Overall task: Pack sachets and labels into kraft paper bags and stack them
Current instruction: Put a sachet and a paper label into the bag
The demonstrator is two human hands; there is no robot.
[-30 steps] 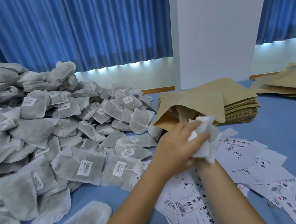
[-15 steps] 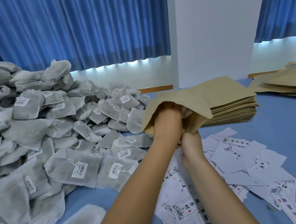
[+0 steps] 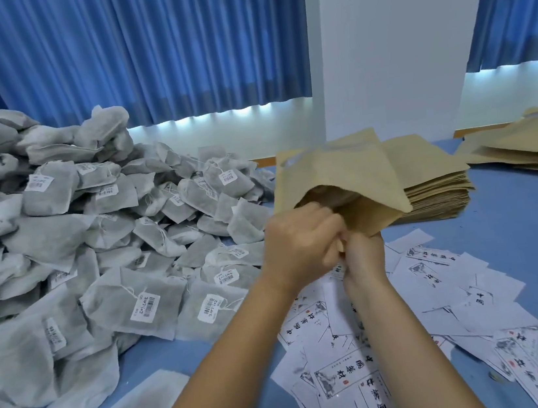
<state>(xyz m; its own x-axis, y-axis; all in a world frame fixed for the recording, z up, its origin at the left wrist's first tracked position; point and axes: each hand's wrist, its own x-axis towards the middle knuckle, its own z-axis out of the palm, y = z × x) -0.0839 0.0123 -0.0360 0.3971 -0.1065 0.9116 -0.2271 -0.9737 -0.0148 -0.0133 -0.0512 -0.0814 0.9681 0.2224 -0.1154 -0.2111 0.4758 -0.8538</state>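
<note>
Pinching kraft bag (image 3: 342, 173) mouth — right hand (image 3: 365, 254); left hand (image 3: 300, 244) fingers curled beside.

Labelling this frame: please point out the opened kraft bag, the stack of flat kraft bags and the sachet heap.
opened brown kraft paper bag (image 3: 335, 174): head view, upper face.
stack of flat brown kraft paper bags (image 3: 437, 197): head view, layered front edge.
heap of grey mesh sachets (image 3: 56, 238): head view, a middle sachet.
</note>
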